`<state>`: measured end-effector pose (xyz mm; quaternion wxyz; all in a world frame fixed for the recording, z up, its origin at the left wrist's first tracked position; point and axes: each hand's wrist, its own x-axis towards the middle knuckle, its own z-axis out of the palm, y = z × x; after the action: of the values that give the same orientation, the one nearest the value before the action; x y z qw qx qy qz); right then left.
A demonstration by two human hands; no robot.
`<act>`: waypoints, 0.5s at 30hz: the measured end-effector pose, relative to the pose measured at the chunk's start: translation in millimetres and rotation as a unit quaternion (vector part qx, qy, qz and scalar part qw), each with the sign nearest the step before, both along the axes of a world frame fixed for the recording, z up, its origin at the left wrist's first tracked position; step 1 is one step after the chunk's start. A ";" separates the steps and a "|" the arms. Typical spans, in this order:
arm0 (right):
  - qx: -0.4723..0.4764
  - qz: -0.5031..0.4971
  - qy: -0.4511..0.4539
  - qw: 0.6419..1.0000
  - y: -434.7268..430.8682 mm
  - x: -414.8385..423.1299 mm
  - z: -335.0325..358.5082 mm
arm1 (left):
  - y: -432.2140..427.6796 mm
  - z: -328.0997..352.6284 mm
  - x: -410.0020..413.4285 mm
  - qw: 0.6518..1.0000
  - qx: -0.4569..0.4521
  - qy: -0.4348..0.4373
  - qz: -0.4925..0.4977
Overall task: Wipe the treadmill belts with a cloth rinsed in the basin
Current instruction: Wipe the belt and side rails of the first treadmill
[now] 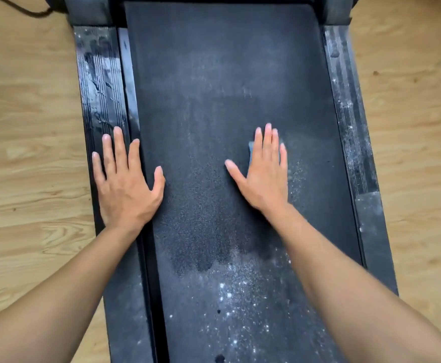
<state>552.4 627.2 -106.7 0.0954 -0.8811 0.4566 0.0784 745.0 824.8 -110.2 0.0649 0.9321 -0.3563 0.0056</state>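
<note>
Black rubber treadmill belt (214,100), long axis running straight away from the person, flanked by a left side rail (98,74) and a right side rail (345,100), both streaked and speckled. Item in use: a grey-blue cloth (251,153), almost wholly hidden, lying on the right half of the belt beneath the right hand (263,176). That hand's fingers (267,142) are straight and close together and press flat on it, thumb spread wide. The left hand (125,184) rests flat across the left rail and the belt edge, fingers (121,148) straight and slightly fanned, well apart from the cloth. White dust (229,292) lies thickest on the near stretch of belt, toward the person from the cloth, past a darker damp-looking patch (201,244). The next stroke likely pulls back along the belt's length, right hand leading. Basin not in view. Wooden floor (30,127) on both sides. No brand, label or legible writing.
</note>
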 end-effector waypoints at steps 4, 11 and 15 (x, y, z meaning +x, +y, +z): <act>0.015 0.017 -0.010 1.000 -77.9 63.9 10.1 | 1.0 0.2 1.0 1.000 0.001 -0.007 -0.004; 0.058 0.071 0.033 0.995 42.0 -96.4 20.7 | 0.6 11.5 -0.4 1.000 -0.006 0.017 0.001; 0.089 0.065 0.059 0.992 111.6 -178.4 27.3 | 1.5 11.2 1.1 0.999 -0.017 0.028 -0.003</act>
<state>374.1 738.8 -79.4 0.1408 -0.8905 0.3948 0.1770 746.1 826.3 -99.0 0.0911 0.9295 -0.3572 -0.0150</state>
